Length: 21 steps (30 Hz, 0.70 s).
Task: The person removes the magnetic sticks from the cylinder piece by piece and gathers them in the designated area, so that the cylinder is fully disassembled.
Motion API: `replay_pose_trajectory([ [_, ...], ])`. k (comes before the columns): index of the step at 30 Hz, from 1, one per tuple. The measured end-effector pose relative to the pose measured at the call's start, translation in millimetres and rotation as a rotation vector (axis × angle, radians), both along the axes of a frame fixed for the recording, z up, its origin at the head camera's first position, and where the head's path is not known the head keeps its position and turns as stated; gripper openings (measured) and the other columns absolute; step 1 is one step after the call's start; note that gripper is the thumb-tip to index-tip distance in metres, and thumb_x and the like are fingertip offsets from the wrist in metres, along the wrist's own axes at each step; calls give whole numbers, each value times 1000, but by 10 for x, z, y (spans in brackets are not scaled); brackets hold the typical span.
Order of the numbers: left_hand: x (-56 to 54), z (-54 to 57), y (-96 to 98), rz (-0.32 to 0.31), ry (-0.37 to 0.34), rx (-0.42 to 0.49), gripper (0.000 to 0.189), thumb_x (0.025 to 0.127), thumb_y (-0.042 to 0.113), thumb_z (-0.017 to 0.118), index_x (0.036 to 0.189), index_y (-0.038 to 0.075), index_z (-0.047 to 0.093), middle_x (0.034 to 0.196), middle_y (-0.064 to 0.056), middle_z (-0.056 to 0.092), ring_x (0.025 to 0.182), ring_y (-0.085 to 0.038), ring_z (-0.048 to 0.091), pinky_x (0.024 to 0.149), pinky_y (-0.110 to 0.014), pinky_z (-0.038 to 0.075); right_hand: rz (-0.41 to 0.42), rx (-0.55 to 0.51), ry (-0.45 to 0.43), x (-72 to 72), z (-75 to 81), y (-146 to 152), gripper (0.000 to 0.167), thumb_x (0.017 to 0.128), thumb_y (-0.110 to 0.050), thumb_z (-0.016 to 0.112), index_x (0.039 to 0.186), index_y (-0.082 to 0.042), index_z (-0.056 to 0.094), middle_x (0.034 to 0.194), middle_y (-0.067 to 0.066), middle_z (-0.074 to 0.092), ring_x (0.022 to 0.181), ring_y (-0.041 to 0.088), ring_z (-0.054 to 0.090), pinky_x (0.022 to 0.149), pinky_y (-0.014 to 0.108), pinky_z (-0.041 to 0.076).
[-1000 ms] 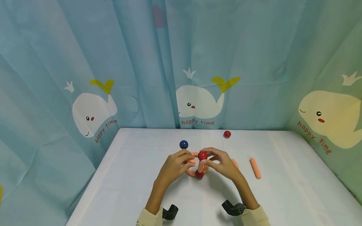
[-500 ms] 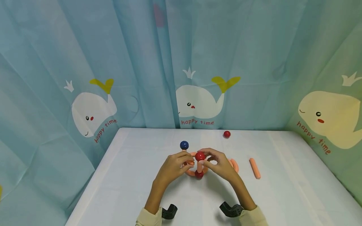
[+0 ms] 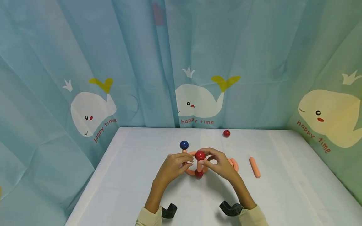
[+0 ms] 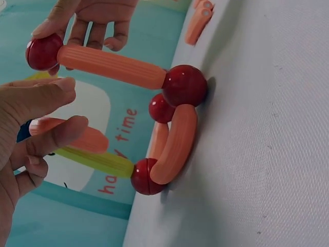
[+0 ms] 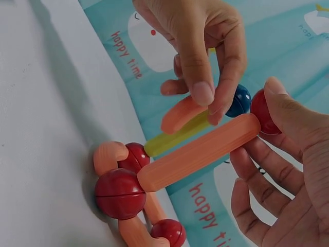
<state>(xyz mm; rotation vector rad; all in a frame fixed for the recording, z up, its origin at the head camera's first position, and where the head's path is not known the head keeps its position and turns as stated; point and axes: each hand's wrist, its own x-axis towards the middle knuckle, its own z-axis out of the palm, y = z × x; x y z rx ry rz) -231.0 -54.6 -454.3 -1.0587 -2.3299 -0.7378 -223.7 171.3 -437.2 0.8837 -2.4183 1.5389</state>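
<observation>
A curved orange rod (image 5: 181,116) is pinched between thumb and forefinger of my left hand (image 3: 173,167). My right hand (image 3: 222,164) holds a red ball (image 5: 263,114) at the top of a straight ridged orange rod (image 4: 113,67), its thumb on the ball. That rod's lower end meets a larger-looking red ball (image 4: 186,85) on the table. Curved orange rods (image 4: 177,144) and more red balls (image 4: 147,176) form a ring at the base. From one base ball rises a yellow-green rod (image 5: 177,138). Beyond my left hand shows a blue ball (image 3: 184,144).
On the white table (image 3: 135,175), a loose straight orange rod (image 3: 255,167) lies to the right. Curved orange rods (image 3: 234,165) lie beside my right hand, partly hidden by it. A red ball (image 3: 227,133) sits near the back edge, before a whale-print curtain (image 3: 254,62).
My right hand and the held red ball have shifted slightly left. The curved rod in my left hand shows less between the fingertips in the head view.
</observation>
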Motion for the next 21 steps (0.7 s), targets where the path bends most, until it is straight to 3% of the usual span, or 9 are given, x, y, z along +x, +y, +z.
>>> replay_pose_trajectory([
  [5, 4, 10, 3, -25, 35, 74, 7, 86, 13, 74, 92, 9, 75, 90, -1, 70, 72, -9, 63, 68, -10, 49, 21, -13, 24, 14, 21, -2, 34, 84, 3, 70, 118, 1, 63, 105, 16, 71, 97, 1, 60, 75, 30, 55],
  [9, 5, 30, -13, 17, 83, 146, 8, 86, 15, 74, 82, 11, 69, 78, 0, 61, 64, -7, 53, 60, -8, 43, 12, 3, 27, -65, -77, 51, 38, 84, 1, 72, 121, -3, 63, 107, 12, 71, 97, 2, 60, 76, 29, 54],
  [13, 0, 43, -44, 146, 75, 193, 18, 84, 20, 77, 75, 11, 65, 71, 2, 59, 59, -6, 50, 54, -10, 41, -18, -11, 19, -129, -129, 120, 33, 89, -3, 67, 122, -4, 63, 105, 10, 70, 96, 7, 62, 78, 27, 53],
  [18, -6, 46, -101, 337, -34, 189, 32, 80, 37, 79, 71, 11, 62, 68, 0, 61, 57, -7, 49, 51, -14, 39, -84, -86, -3, -190, -132, 158, 23, 100, -7, 52, 118, 1, 63, 98, 16, 69, 90, 13, 65, 75, 25, 54],
  [21, -14, 33, -122, 407, -94, 172, 35, 78, 45, 78, 74, 13, 64, 71, 0, 63, 56, -6, 47, 49, -16, 38, -118, -121, -34, -267, -130, 144, 25, 101, -11, 51, 117, 4, 63, 99, 22, 68, 89, 14, 66, 73, 26, 55],
])
